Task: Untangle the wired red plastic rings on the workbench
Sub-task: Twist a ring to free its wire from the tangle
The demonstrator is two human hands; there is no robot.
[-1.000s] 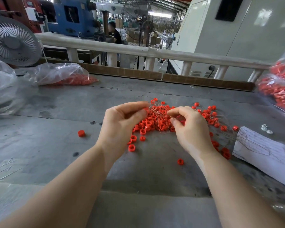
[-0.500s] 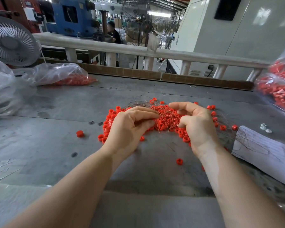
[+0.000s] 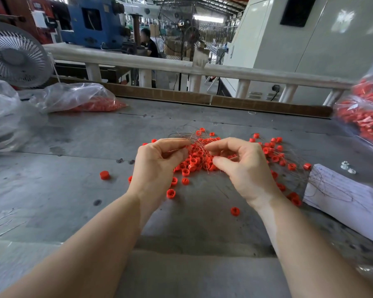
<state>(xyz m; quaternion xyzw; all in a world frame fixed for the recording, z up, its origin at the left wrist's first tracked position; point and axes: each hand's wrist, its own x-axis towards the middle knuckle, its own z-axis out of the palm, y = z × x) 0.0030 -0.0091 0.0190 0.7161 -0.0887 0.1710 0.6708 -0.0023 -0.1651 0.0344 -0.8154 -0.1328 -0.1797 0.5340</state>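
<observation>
A messy pile of small red plastic rings (image 3: 192, 162) on thin tangled wires sits mid grey workbench (image 3: 73, 190), left hand (image 3: 157, 166) and right hand (image 3: 243, 168) both pinching wire strands.

At ten o'clock I note a white desk fan (image 3: 15, 55) behind two clear plastic bags (image 3: 73, 97). A white paper sheet (image 3: 345, 198) lies at three o'clock, two small white fittings (image 3: 347, 167) just beyond it. At twelve o'clock a pale railing (image 3: 159, 63); a person (image 3: 149, 45) sits behind it.

Red plastic rings (image 3: 193, 162), matt grey workbench (image 3: 73, 190)
</observation>
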